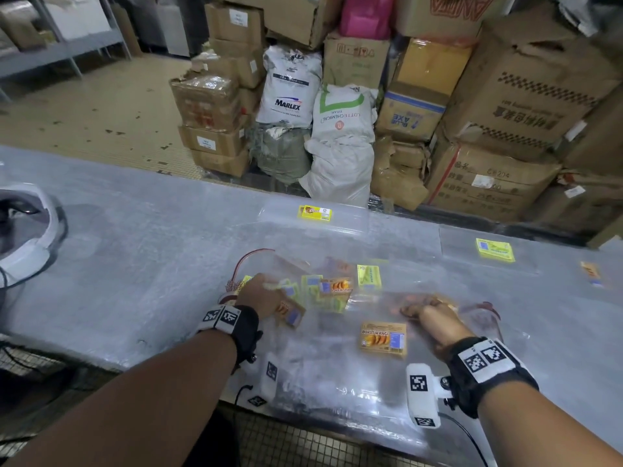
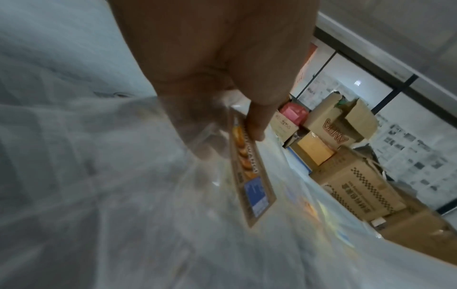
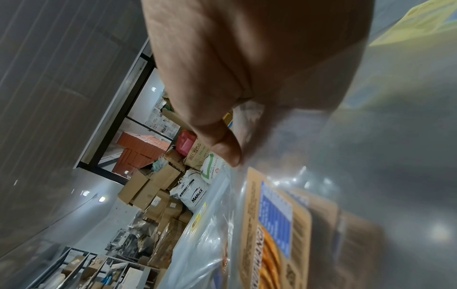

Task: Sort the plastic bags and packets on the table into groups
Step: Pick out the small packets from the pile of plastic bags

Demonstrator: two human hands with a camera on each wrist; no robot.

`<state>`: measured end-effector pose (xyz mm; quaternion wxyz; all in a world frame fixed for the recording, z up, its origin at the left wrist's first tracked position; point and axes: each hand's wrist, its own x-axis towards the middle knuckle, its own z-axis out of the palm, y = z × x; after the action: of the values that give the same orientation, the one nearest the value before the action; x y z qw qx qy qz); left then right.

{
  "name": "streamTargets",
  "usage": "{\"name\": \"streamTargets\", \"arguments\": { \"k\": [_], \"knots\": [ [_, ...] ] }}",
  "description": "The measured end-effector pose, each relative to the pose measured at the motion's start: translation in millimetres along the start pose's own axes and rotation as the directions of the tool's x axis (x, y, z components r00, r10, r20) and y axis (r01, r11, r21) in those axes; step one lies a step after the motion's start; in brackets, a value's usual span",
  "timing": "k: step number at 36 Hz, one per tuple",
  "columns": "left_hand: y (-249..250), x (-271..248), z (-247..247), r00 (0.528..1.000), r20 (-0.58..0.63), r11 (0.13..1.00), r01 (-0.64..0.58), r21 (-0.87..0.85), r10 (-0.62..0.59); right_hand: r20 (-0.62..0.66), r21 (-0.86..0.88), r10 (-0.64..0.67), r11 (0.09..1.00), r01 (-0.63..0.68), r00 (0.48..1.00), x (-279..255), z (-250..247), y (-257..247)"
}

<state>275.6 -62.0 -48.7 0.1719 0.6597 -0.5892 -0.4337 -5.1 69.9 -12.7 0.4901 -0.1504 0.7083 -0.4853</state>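
A loose pile of clear plastic bags (image 1: pixel 337 291) with yellow and brown labels lies mid-table. My left hand (image 1: pixel 266 294) is at the pile's left side and pinches a clear bag with a brown label (image 1: pixel 291 313). In the left wrist view the left hand (image 2: pixel 232 136) has its thumb on top of that brown-label bag (image 2: pixel 249 176), fingers beneath the film. My right hand (image 1: pixel 428 310) pinches the edge of a clear Bukut Wangi bag (image 1: pixel 382 338). In the right wrist view the right hand (image 3: pixel 247 144) has its thumb pressed on the Bukut Wangi bag (image 3: pixel 274 224).
Flat bags lie apart: a yellow-label one (image 1: pixel 315 213) at the far edge, a yellow-green one (image 1: pixel 495 250) to the right, a brown-label one (image 1: pixel 590 273) far right. A white headset (image 1: pixel 30 227) sits at the left. Cardboard boxes (image 1: pixel 526 96) and sacks (image 1: pixel 340 129) stand behind the table.
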Motion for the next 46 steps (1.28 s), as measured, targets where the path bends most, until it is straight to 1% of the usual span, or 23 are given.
{"name": "streamTargets", "arguments": {
  "k": [3,5,9,11,15,17,20,23,26,28,29,31,34,36,38,43,46],
  "knots": [
    [8,1,-4,0.997,0.033,0.987,-0.065,-0.144,0.07,0.013,-0.018,-0.001,1.0,0.002,1.0,-1,1,0],
    [15,1,-6,0.994,0.065,0.969,-0.072,-0.234,0.089,0.017,-0.028,0.001,1.0,0.0,1.0,-2,3,-1],
    [35,-5,-5,0.984,0.125,0.91,-0.065,-0.41,0.127,0.024,-0.022,0.011,1.0,-0.011,1.0,-1,7,-1],
    [44,-9,-1,0.979,0.143,0.883,-0.067,-0.464,0.149,0.013,-0.028,0.0,1.0,0.0,1.0,-1,9,-2],
    [53,-21,19,0.967,0.207,0.847,-0.017,-0.532,0.15,-0.015,-0.039,-0.024,0.999,0.023,1.0,-2,14,-4],
    [52,-26,32,0.968,0.216,0.849,0.007,-0.528,0.126,-0.024,-0.034,-0.027,0.999,0.027,0.999,0,17,-4],
    [51,-40,50,0.97,0.234,0.882,0.053,-0.468,0.066,-0.034,0.011,0.002,1.0,-0.001,0.999,-1,19,-3],
    [45,-54,69,0.959,0.276,0.924,0.049,-0.38,0.063,-0.035,0.07,0.017,0.997,-0.015,0.999,-4,18,-3],
    [45,-67,77,0.957,0.287,0.956,0.046,-0.289,0.041,-0.002,0.064,0.007,0.998,-0.007,1.0,-3,17,0],
    [45,-72,79,0.96,0.278,0.983,0.009,-0.185,0.044,0.008,0.037,-0.017,0.999,0.017,1.0,0,18,3],
    [45,-72,80,0.955,0.295,0.99,0.0,-0.14,0.042,-0.001,0.019,-0.024,1.0,0.024,1.0,-1,18,2],
    [44,-73,81,0.95,0.31,0.999,-0.019,-0.033,0.028,-0.019,0.005,-0.003,1.0,0.003,1.0,-1,16,2],
    [44,-72,84,0.961,0.276,0.992,-0.041,0.121,0.006,-0.029,-0.015,0.022,1.0,-0.022,0.999,-3,13,2],
    [47,-71,84,0.964,0.267,0.993,-0.038,0.108,0.008,-0.046,-0.03,0.03,0.999,-0.031,0.999,-4,11,2],
    [51,-70,85,0.961,0.272,0.997,-0.068,0.044,0.054,-0.057,-0.028,0.04,0.999,-0.042,0.998,-5,10,2],
    [56,-73,85,0.965,0.242,0.994,-0.108,0.005,0.104,0.01,-0.037,0.039,0.999,-0.038,0.999,-10,9,-2],
    [58,-75,87,0.956,0.266,0.99,-0.137,0.022,0.126,0.034,-0.062,0.014,0.998,-0.012,0.999,-14,5,-3]
  ]
}}
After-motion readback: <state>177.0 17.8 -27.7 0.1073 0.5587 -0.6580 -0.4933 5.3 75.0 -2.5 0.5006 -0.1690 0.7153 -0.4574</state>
